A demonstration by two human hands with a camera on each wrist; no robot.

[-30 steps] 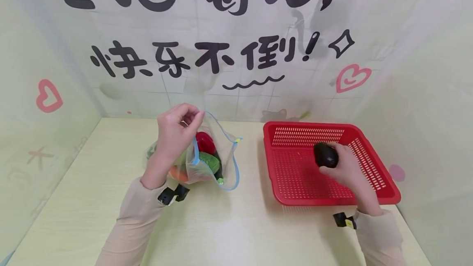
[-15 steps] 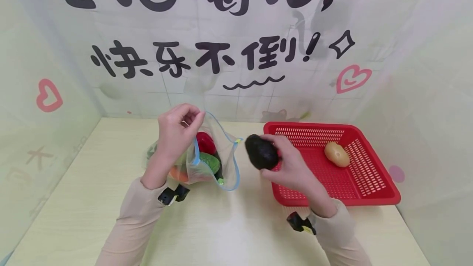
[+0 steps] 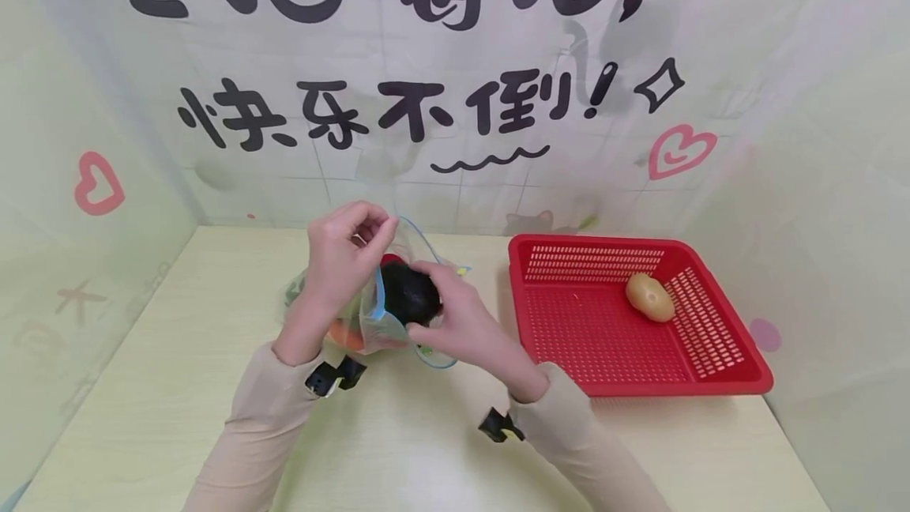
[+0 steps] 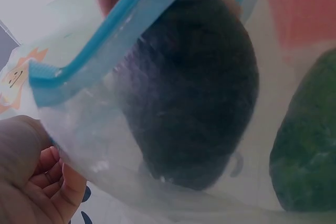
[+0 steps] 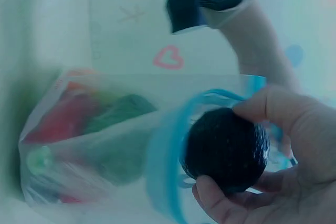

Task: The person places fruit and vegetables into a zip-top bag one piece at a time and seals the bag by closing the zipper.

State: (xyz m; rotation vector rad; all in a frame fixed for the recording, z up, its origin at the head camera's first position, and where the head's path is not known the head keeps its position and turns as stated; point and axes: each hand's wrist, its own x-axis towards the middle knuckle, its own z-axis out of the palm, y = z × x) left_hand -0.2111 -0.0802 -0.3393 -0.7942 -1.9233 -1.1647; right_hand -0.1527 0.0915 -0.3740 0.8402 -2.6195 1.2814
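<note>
A clear bag with a blue rim (image 3: 380, 292) lies on the table with its mouth toward the right. My left hand (image 3: 346, 247) pinches the upper edge of that mouth between thumb and fingers. In my right hand (image 3: 469, 318) is a dark, nearly black avocado (image 3: 410, 295), gripped at its right end and held in the bag's mouth. Through the plastic, the right wrist view shows a red item (image 5: 68, 116) and a green bumpy vegetable (image 5: 121, 145). An orange piece (image 3: 346, 334) shows low in the bag. The avocado hides part of the contents.
To the right stands a red perforated basket (image 3: 597, 387) with one potato (image 3: 650, 297) inside. A printed cloth backdrop (image 3: 398, 196) encloses the table (image 3: 398, 449) at the back and sides. A small black camera sits on each wrist.
My right hand has carried the avocado leftward from over the basket to the bag's mouth, uncovering the potato. The left hand has stayed at the bag's edge.
</note>
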